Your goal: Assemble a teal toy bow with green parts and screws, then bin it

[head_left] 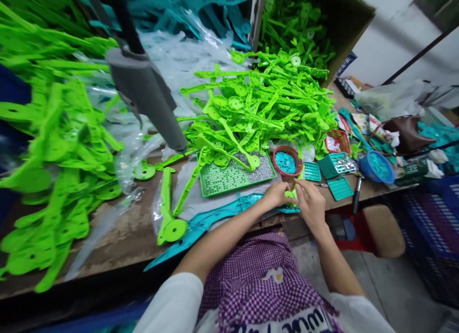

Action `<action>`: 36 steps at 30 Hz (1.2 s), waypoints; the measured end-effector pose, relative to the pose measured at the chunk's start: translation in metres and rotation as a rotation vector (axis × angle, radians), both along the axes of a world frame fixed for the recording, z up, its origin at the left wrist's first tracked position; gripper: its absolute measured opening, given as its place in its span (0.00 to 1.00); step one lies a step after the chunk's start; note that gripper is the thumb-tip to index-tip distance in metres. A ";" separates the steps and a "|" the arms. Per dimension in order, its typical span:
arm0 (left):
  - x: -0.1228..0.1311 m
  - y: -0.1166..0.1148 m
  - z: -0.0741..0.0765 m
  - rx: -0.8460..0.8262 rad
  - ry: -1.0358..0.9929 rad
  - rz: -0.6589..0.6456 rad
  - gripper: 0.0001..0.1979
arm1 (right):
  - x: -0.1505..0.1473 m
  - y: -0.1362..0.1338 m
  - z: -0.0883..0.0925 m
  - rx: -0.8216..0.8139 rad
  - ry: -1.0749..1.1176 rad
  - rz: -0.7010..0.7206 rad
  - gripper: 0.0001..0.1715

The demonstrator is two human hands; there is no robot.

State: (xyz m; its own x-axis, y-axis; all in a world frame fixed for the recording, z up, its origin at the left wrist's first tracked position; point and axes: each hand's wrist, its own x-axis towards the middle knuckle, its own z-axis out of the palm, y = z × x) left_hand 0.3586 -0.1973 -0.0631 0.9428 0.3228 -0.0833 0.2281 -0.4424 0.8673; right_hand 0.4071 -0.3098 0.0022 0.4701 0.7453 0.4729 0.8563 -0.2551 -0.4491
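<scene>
My left hand and my right hand meet at the table's front edge, both closed on a small green plastic piece pinched between their fingers. Under the hands lies a long teal plastic part that runs left along the edge. Just behind the hands stands a green tray of small screws, and to its right a red bowl with teal discs.
A big heap of green plastic parts fills the table's middle, another pile the left. A grey post stands at the back left. A cardboard box of green parts, small teal trays, a blue bowl sit right.
</scene>
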 end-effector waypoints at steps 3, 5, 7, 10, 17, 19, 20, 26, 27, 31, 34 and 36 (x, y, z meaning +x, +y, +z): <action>-0.001 0.010 -0.002 -0.004 0.030 -0.086 0.22 | 0.018 -0.042 -0.042 -0.167 0.022 -0.075 0.22; -0.002 0.018 0.001 -0.036 0.031 -0.161 0.23 | 0.023 -0.053 -0.059 -0.237 0.039 -0.072 0.24; -0.003 0.025 0.004 -0.061 0.039 -0.203 0.20 | 0.024 -0.054 -0.065 -0.277 0.034 -0.078 0.23; -0.002 0.030 0.008 -0.045 0.082 -0.175 0.15 | 0.023 -0.051 -0.064 -0.316 0.013 -0.074 0.22; 0.002 0.026 0.019 -0.001 0.197 -0.129 0.09 | 0.013 -0.050 -0.072 -0.257 0.005 -0.113 0.23; 0.004 0.024 0.025 0.014 0.230 -0.132 0.07 | 0.009 -0.050 -0.079 -0.230 0.009 -0.128 0.24; 0.006 0.024 0.028 0.018 0.247 -0.140 0.06 | 0.008 -0.050 -0.082 -0.218 0.011 -0.134 0.24; 0.024 0.029 0.038 -0.102 0.413 -0.230 0.03 | 0.001 -0.049 -0.096 -0.186 0.042 -0.191 0.26; 0.026 0.030 0.037 -0.139 0.441 -0.242 0.04 | 0.000 -0.049 -0.097 -0.185 0.047 -0.199 0.26; 0.033 0.036 0.034 -0.260 0.521 -0.273 0.08 | -0.002 -0.047 -0.098 -0.172 0.049 -0.210 0.25; 0.037 0.042 0.034 -0.328 0.555 -0.306 0.12 | -0.002 -0.047 -0.098 -0.164 0.051 -0.211 0.25; 0.040 0.045 0.034 -0.361 0.561 -0.325 0.13 | -0.003 -0.046 -0.097 -0.165 0.056 -0.216 0.24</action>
State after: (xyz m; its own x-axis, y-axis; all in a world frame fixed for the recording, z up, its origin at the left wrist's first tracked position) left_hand 0.3982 -0.1521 -0.0289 0.7705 -0.1037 -0.6289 0.5860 -0.2729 0.7629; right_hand 0.4043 -0.3560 -0.0947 0.6487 0.6894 0.3223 0.7489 -0.5028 -0.4318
